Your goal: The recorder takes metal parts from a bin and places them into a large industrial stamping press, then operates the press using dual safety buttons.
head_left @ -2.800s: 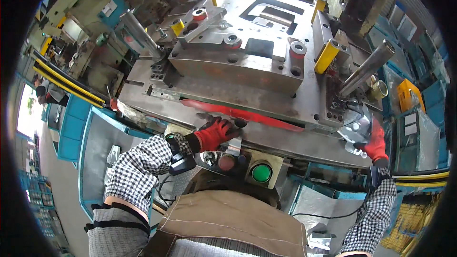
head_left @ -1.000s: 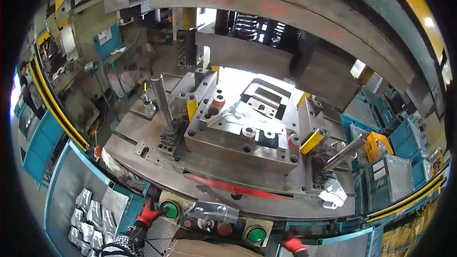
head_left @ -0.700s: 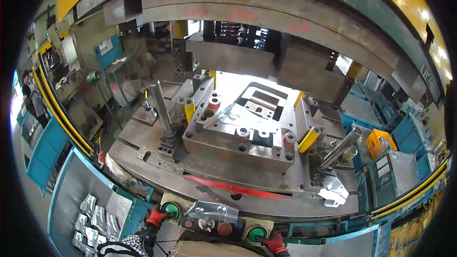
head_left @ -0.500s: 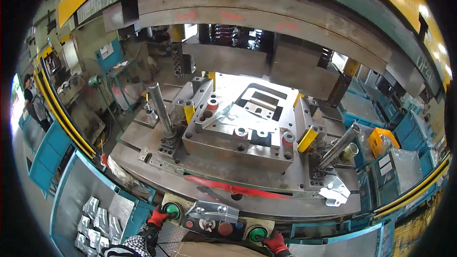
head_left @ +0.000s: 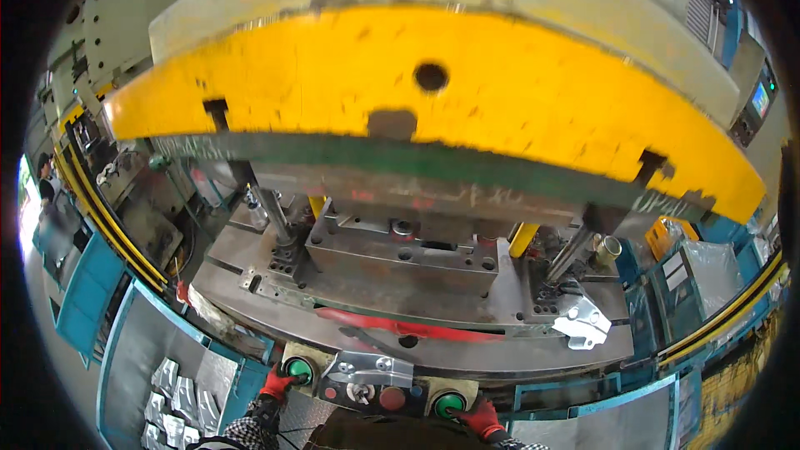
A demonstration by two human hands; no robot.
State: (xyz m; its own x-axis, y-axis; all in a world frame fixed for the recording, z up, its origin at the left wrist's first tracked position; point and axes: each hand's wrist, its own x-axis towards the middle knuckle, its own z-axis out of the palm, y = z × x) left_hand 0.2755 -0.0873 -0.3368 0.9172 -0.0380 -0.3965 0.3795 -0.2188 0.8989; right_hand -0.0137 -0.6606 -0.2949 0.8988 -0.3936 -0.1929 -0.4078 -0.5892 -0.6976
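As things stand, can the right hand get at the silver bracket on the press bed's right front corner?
Probably yes: the silver bracket lies uncovered and nothing seems to block the way, but the right hand is at a green button and would have to leave it.

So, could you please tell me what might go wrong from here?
1. The left hand is at the left green button, the right hand at the right green button; should either reach under the yellow press ram, which hangs low over the lower die, it might be crushed.
2. A silver metal bracket lies at the right end of the press bed, near the right guide post; vibration could perhaps shift it.
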